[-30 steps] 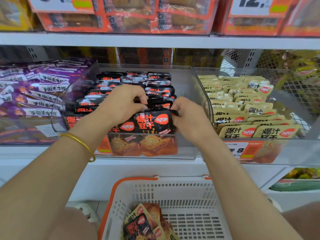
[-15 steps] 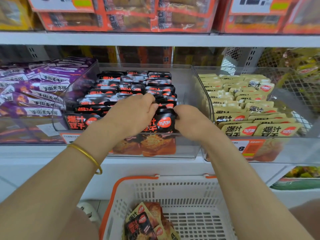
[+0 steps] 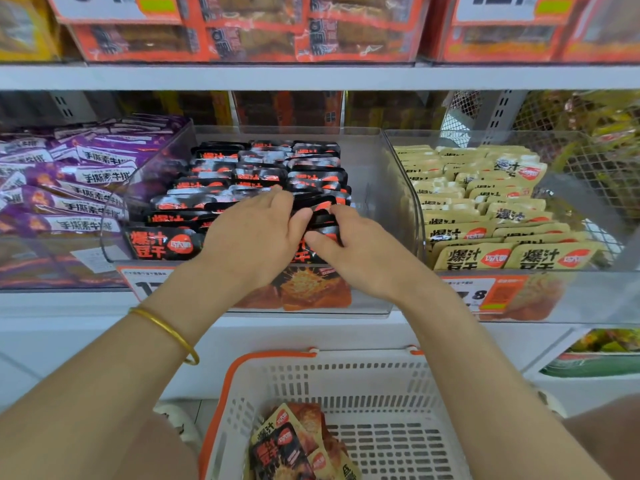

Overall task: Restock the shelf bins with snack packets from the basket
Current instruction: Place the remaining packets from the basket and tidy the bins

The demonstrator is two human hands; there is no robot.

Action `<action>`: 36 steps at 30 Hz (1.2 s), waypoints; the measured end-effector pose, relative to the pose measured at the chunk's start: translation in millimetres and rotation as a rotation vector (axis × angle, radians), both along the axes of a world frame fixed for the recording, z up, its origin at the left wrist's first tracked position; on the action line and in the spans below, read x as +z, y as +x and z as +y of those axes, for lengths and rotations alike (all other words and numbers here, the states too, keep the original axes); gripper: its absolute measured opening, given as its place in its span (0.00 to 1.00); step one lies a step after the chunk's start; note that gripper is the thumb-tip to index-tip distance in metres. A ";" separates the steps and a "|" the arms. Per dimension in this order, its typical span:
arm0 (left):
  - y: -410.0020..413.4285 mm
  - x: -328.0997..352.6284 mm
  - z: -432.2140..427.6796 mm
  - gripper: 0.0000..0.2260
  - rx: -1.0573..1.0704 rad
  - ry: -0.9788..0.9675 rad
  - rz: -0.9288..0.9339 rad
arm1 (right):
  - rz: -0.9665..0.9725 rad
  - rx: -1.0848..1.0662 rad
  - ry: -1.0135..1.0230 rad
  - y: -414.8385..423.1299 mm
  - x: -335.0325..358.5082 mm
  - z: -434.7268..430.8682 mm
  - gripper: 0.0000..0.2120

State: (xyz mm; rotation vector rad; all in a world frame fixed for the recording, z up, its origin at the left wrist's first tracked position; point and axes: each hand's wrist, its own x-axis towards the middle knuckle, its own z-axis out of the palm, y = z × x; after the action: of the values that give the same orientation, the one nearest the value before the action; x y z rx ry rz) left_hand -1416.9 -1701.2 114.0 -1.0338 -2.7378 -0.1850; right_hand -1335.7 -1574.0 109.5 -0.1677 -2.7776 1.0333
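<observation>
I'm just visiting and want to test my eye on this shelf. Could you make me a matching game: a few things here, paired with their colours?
Things:
1. packets in the left bin
2. packets in the middle bin
3. packets in the right bin
4. basket

Colours:
A. white with an orange rim
B. pale yellow
C. purple
D. black

Pairs: 1-C, 2-D, 3-B, 4-A
</observation>
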 end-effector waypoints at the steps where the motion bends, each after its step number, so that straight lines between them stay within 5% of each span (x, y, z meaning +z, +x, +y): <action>1: -1.4 -0.2 0.6 0.24 -0.005 -0.006 -0.022 | 0.008 0.017 0.008 -1.5 -0.2 0.5 0.19; 11: 0.2 -2.6 -0.6 0.23 -0.039 0.116 0.052 | -0.140 0.059 -0.018 2.8 7.7 14.7 0.23; 18: 52.9 -14.2 -23.0 0.12 -0.154 0.540 0.326 | 0.130 -0.154 0.106 43.3 8.8 7.6 0.21; 22: 93.5 -75.0 -28.6 0.11 -0.317 0.360 0.161 | 0.368 -0.231 -0.085 90.9 -22.4 -3.7 0.11; 25: 97.0 -121.9 -20.3 0.11 -0.336 -0.014 -0.177 | 0.010 -0.153 -0.063 93.5 -92.1 4.5 0.08; 30: 94.0 -175.4 -7.7 0.09 -0.304 -0.265 -0.409 | -0.746 0.050 0.126 93.2 -248.2 21.1 0.13; 36: 92.1 -217.5 -10.5 0.11 -0.257 -0.525 -0.516 | -1.022 0.184 0.308 144.0 -362.4 13.3 0.25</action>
State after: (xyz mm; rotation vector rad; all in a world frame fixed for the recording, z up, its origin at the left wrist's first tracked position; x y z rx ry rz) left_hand -1324.8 -1711.7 -103.5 -1.6797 -3.1880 0.2907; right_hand -1191.8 -1560.8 -252.9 -0.5300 -3.8843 0.6105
